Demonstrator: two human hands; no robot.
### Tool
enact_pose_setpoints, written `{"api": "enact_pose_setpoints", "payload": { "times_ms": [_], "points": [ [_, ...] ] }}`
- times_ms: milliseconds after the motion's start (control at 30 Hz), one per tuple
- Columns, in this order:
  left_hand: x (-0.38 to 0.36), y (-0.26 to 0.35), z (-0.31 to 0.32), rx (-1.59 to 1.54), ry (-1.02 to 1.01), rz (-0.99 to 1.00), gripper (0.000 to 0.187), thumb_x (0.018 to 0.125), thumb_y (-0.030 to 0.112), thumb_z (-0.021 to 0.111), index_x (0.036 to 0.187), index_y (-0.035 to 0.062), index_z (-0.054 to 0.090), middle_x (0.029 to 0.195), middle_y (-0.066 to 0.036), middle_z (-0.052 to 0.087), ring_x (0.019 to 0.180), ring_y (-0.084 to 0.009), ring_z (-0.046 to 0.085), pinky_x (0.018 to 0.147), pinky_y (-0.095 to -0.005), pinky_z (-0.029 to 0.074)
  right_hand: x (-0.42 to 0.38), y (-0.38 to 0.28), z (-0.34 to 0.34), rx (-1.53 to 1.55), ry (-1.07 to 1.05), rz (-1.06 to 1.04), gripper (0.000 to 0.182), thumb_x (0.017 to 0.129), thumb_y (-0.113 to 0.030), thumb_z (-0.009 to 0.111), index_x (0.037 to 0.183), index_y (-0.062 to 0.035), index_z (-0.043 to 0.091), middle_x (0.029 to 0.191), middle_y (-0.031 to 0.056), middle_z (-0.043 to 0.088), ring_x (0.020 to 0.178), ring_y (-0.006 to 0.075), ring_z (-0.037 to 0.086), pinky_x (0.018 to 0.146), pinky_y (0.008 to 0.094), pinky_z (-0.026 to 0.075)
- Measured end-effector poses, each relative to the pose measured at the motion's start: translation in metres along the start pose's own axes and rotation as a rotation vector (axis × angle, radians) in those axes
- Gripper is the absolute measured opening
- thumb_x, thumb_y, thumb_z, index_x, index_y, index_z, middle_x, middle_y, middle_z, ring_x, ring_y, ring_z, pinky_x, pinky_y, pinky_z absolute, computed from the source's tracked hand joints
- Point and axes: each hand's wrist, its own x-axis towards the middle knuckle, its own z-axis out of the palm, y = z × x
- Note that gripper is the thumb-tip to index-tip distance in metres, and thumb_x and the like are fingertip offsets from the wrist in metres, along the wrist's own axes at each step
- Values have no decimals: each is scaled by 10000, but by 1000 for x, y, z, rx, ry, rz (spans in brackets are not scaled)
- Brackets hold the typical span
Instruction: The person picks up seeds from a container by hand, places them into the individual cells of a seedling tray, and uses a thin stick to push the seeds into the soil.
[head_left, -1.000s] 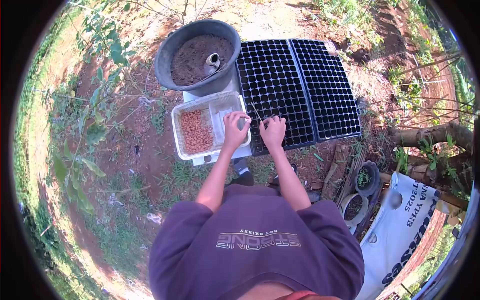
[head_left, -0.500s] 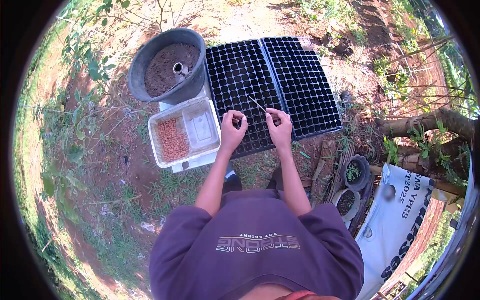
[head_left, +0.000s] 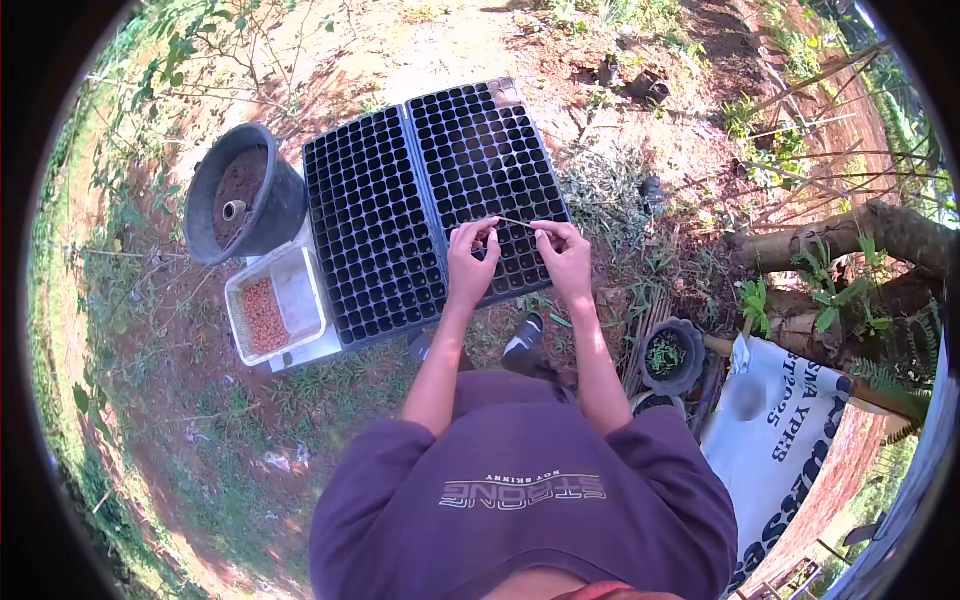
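My right hand (head_left: 567, 262) pinches a thin stick (head_left: 516, 221) between thumb and fingertips. The stick's far end reaches toward my left hand (head_left: 472, 264), whose thumb and fingers are curled together; what they hold, if anything, is too small to make out. Both hands are over the near part of the right black seedling tray (head_left: 490, 150), which has rows of small square cells. Beside it on the left lies a second black seedling tray (head_left: 368, 215).
Left of the trays, a dark plastic bucket (head_left: 283, 205) holds soil and a small pipe-like piece. A white container (head_left: 310, 320) nearer me holds reddish-brown seeds (head_left: 264, 318). To the right are a potted plant (head_left: 666, 357), a printed banner (head_left: 770, 430) and a log (head_left: 820, 238).
My view and body have shifted right, so my hands are now over the right tray instead of the left one. The stick now points across toward my left fingertips.
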Motion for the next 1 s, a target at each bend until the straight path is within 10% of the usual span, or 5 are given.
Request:
{"api": "enact_pose_setpoints", "payload": {
  "times_ms": [733, 1000],
  "points": [
    [128, -24, 34, -52, 91, -107, 111, 937, 125, 701, 1021, 62, 737, 953, -47, 691, 812, -156, 618, 706, -281, 503, 117, -23, -1, -125, 252, -162, 189, 1055, -119, 543, 1146, -18, 674, 1070, 121, 646, 995, 205, 616, 903, 318, 483],
    [149, -35, 33, -15, 72, -110, 138, 948, 145, 717, 1050, 59, 750, 939, -54, 704, 846, -166, 613, 705, -287, 501, 144, -26, 7, -232, 249, -361, 271, 984, -52, 647, 1254, -45, 657, 1015, 97, 666, 879, 182, 628, 718, 313, 508]
  ]
}}
